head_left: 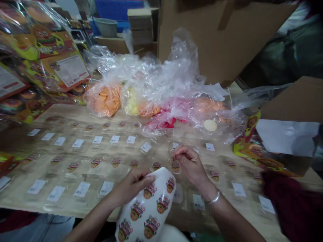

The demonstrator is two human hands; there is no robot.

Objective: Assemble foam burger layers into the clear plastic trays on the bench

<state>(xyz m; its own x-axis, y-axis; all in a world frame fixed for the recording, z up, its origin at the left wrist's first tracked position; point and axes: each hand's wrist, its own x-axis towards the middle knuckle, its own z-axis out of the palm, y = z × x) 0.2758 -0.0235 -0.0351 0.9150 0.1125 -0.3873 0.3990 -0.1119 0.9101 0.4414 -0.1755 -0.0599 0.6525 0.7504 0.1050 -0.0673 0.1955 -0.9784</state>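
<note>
My left hand (132, 186) grips the top edge of a white sticker sheet (147, 208) printed with several burger stickers, holding it bent over the table's near edge. My right hand (189, 163) hovers just past the sheet with fingertips pinched together over a clear bag on the table; what is between them is too small to make out. Rows of flat clear bags (96, 141) with white barcode labels and burger stickers cover the table (63, 208) in front of both hands.
Large clear plastic bags (151, 90) of orange, yellow and red pieces lie at the back. Printed burger packaging (45, 43) is stacked at the left, and more lies at the right (252, 148). Cardboard boxes (217, 37) stand behind. A dark red cloth (295, 208) sits at the right edge.
</note>
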